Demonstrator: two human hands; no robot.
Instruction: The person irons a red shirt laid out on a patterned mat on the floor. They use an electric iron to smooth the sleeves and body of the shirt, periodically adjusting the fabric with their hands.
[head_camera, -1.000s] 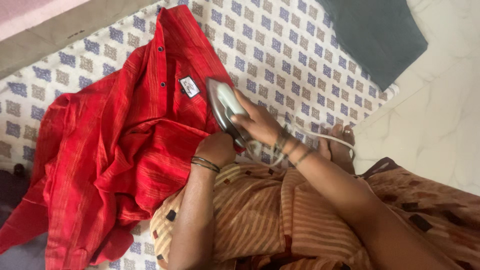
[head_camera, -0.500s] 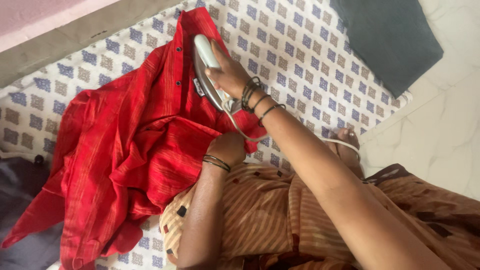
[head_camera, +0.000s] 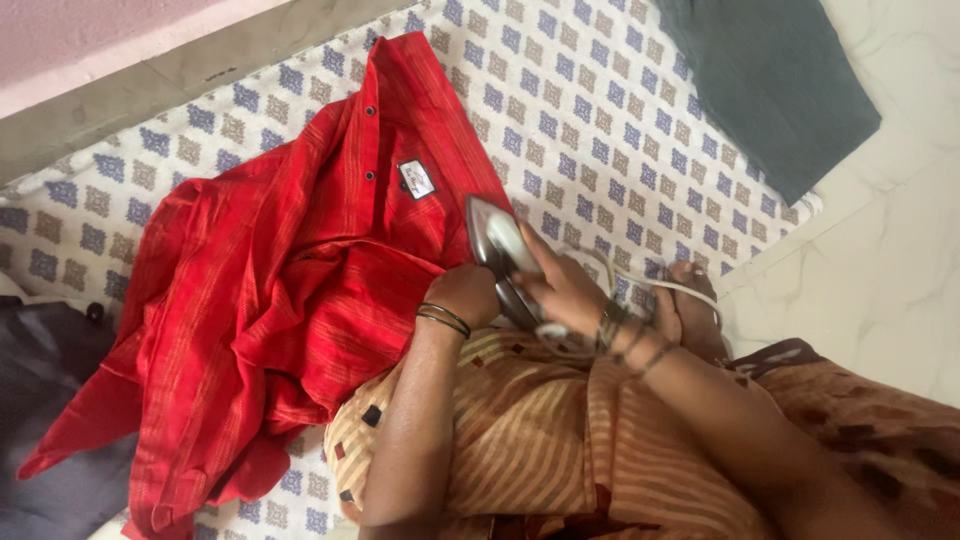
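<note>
On the floor, over a patterned sheet (head_camera: 620, 110) of blue and tan squares:

Dark cloth (head_camera: 40, 420), far left edge, partly under the shirt hem.

Red shirt (head_camera: 270, 280), rumpled, long axis running from lower left up to the collar at upper right; dark buttons along the placket, a small label (head_camera: 417, 179) at the inner neck.

Left hand (head_camera: 467, 292), fist closed, pinning the shirt's near edge just beside the iron.

Iron (head_camera: 497, 252), pale body, nose pointing up-left toward the label; sole apparently on the shirt edge, though contact is partly hidden.

Right hand (head_camera: 567, 290), wrapped around the iron's handle, white cord (head_camera: 650, 283) trailing right.

Folded grey garment (head_camera: 770, 80), upper right, well apart.
</note>
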